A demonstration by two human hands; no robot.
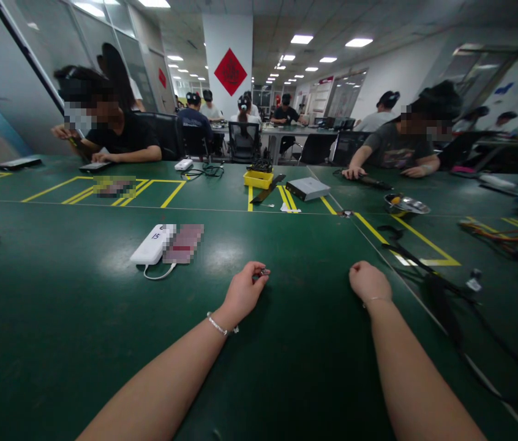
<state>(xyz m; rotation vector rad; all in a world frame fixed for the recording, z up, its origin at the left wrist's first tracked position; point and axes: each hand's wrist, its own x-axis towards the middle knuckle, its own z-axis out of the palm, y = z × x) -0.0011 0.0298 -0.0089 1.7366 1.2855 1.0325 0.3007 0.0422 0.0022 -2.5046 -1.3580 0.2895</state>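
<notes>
My left hand (246,290) is over the green table, thumb and fingers pinched on a small shiny metal piece (264,272). What kind of piece it is cannot be made out. To the right, my right hand (370,283) rests closed on the table, its fingers curled under. Whatever it may hold is hidden. The two hands are well apart. Left of my left hand lies a white power bank (152,245) marked 15, joined by a short white cable (161,275) to a blurred-out flat device (184,244).
Beyond my hands are a yellow tray (258,179), a grey box (307,188) and a metal dish (406,204). Black straps and cables (442,300) trail along the right side. Yellow tape marks the tabletop. Two people sit across the table.
</notes>
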